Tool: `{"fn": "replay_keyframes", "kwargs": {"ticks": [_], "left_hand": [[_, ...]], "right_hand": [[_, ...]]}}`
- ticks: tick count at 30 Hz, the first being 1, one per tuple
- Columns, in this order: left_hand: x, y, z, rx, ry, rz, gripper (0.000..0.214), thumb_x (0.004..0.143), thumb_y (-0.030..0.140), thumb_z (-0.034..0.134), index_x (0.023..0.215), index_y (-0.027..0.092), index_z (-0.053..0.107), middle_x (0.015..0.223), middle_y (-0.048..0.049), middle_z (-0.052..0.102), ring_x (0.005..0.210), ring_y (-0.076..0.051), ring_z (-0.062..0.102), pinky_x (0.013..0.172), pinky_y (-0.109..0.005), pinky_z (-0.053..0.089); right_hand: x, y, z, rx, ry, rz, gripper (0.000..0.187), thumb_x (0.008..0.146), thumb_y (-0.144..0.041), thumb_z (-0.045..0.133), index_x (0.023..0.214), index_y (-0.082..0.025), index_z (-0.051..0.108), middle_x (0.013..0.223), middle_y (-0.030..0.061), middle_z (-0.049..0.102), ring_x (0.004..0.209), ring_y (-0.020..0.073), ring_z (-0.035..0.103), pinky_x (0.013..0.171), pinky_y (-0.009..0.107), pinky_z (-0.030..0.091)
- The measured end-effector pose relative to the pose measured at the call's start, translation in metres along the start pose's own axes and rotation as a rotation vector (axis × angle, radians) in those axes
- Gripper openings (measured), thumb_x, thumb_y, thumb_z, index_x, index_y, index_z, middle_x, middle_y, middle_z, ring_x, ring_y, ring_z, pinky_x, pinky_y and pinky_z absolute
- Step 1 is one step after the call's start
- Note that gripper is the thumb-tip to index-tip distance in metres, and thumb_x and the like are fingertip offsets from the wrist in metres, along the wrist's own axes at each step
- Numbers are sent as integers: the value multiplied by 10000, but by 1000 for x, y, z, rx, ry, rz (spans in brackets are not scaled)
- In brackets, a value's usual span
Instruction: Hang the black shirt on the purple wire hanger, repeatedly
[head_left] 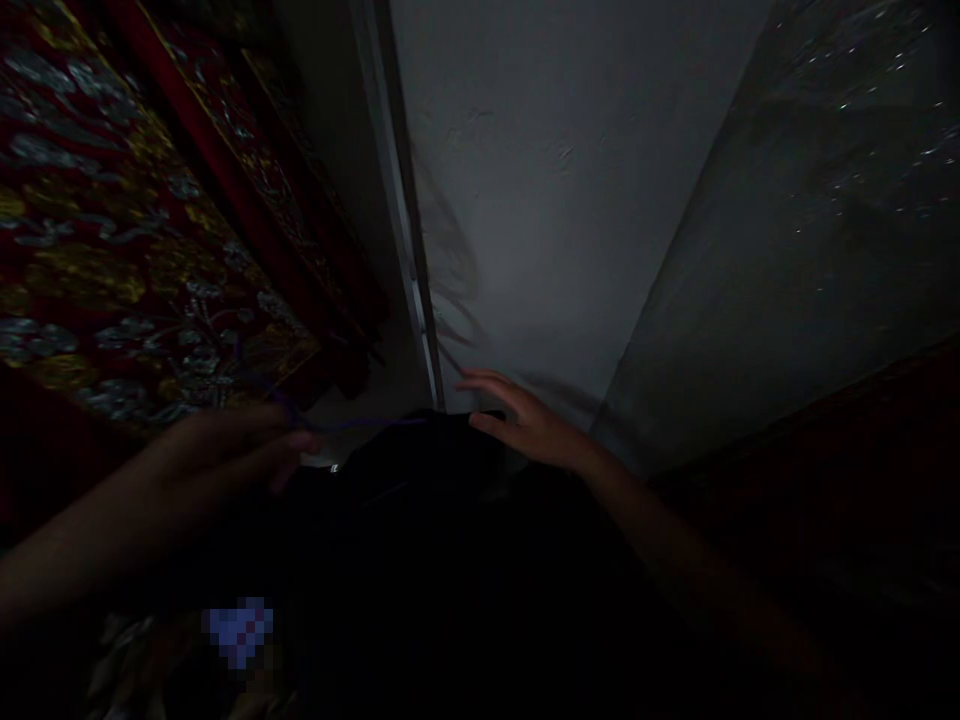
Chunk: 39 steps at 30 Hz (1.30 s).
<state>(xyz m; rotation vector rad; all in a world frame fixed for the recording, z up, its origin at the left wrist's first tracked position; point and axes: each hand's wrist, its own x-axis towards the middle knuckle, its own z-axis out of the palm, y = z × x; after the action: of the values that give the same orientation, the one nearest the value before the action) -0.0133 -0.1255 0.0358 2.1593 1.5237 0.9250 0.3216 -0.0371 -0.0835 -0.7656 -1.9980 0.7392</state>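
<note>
While pinching purple thread (367,424) in left hand (225,450) at 8 o'clock | holding right hand (529,422) spread at 5 o'clock | with red embroidered cloth (90,270) at 10 o'clock

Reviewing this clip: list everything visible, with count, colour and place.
Cord: one, purple-blue, at the left hand, trailing toward centre
Ornate panelling: count unclear, red with gold and silver, upper left
Strip: one, grey, upper centre
Pale surface: one, grey, right of the strip
Glossy surface: one, dark grey, upper right
Pixelated patch: one, blue, lower left
Dark area: one, black, bottom centre, contents unreadable
Left hand: one, dim, left, fingers at the cord
Right hand: one, dim, centre, fingers spread
</note>
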Motion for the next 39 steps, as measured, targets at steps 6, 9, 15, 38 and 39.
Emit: {"fn": "replay_keyframes", "kwargs": {"ticks": [6, 9, 15, 38, 39], "left_hand": [[48, -12, 10, -139, 332, -22, 287, 747, 458, 769, 865, 200, 725, 748, -48, 727, 634, -182, 649, 550, -296, 523], [59, -13, 25, -130, 620, 174, 330, 812, 369, 745, 1089, 195, 704, 1014, -41, 750, 896, -201, 694, 836, -378, 572], [50, -16, 52, 208, 804, 440, 183, 931, 325, 610, 1091, 273, 681, 1133, -36, 687, 1157, -265, 623, 1004, -475, 492], [44, -51, 166, 17, 327, 81, 540, 960, 365, 599, 1484, 324, 476, 913, -21, 729, 685, -196, 678, 660, -345, 547], [46, -54, 167, 18, 376, 83, 536, 951, 381, 620, 1465, 310, 488, 1023, -49, 733, 758, -211, 695, 712, -364, 562]], "right_hand": [[29, -1, -7, 384, 285, 204, 432, 802, -642, 715, 962, -240, 729, 870, 11, 735, 833, 205, 698, 778, 332, 571], [62, -13, -31, 492, 449, 213, 482, 726, -657, 776, 981, -251, 716, 890, 22, 745, 873, 223, 715, 800, 355, 586], [88, -20, -81, 448, 668, 92, 514, 753, -684, 747, 1047, -265, 698, 1003, 35, 750, 1041, 252, 710, 876, 392, 597], [19, 39, -19, 314, 898, 206, 461, 887, -607, 615, 1161, -240, 672, 1317, 82, 685, 1339, 239, 573, 1086, 443, 503], [21, 42, -17, 335, 909, 216, 485, 882, -612, 615, 1181, -233, 663, 1339, 88, 672, 1348, 245, 565, 1098, 455, 491]]}}
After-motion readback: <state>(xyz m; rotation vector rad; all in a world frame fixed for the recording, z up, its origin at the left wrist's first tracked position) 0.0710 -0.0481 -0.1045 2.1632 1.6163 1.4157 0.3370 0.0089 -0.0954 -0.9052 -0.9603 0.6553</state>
